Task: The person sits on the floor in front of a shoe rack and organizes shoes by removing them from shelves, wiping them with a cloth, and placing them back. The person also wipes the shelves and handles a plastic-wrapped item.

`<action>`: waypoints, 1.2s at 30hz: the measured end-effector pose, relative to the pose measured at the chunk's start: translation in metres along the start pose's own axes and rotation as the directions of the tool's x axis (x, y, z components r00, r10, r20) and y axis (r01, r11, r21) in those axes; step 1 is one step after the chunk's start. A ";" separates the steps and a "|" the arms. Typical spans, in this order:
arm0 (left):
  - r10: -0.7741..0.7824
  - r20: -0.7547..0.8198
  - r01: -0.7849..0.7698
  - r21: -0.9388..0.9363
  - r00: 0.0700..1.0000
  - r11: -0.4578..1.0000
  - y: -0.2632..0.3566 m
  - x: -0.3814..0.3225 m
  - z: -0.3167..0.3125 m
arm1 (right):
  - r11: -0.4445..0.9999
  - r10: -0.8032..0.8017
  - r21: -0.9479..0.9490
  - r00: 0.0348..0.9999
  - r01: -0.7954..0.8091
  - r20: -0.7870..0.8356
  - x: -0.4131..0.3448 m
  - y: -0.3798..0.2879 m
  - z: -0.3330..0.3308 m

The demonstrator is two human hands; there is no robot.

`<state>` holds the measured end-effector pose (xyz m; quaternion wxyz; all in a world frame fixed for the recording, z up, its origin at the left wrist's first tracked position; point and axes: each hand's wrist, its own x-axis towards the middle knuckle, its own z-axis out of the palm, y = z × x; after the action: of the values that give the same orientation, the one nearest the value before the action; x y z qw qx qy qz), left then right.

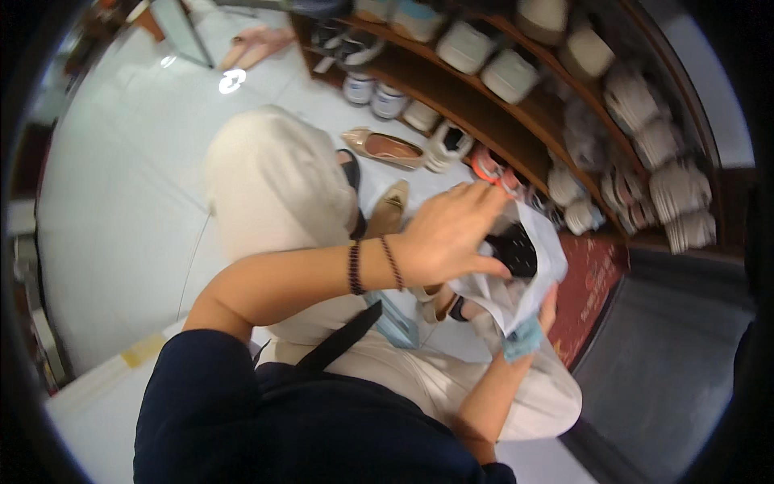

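Observation:
A white bag (547, 242), with its mouth facing up, is held above my lap. My right hand (549, 311) grips its outer right side, and most of those fingers are hidden behind it. Inside the bag lies a black item with small light marks (514, 251); its kind is unclear. My left hand (450, 236), blurred, is spread over the left part of the bag's mouth, thumb and fingers apart. I cannot tell if it grips the rim. A crumpled light-blue piece of thin material (523, 339) sits between the bag and my right wrist.
A wooden shoe rack (478, 106) with several shoes curves along the far right. On the tiled floor stand a beige flat shoe (390, 148) and a tan loafer (390, 209). A red mat (592, 284) and a dark grey mat (665, 339) lie to the right. A mirror (181, 30) leans at upper left.

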<state>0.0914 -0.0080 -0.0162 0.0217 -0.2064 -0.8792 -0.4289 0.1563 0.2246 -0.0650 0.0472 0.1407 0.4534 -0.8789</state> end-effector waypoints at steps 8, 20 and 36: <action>0.127 0.075 -0.076 -0.477 0.989 0.876 0.000 0.009 0.002 | 0.767 -0.125 -0.613 0.981 0.191 0.150 0.006 -0.078 -0.036; -0.042 0.145 0.151 -0.933 0.989 0.326 0.019 0.015 -0.044 | 0.239 -0.235 -0.859 0.885 0.453 0.401 0.048 -0.180 -0.002; -0.283 -0.444 -0.154 -0.724 0.850 0.673 -0.083 -0.120 -0.205 | 0.312 -0.004 -0.459 0.484 0.832 0.875 0.007 -0.013 0.346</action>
<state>0.1409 -0.2514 0.0255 0.1585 -0.0400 -0.5970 -0.7854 0.0760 -0.0485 0.1332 0.0271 -0.4222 0.7825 -0.4568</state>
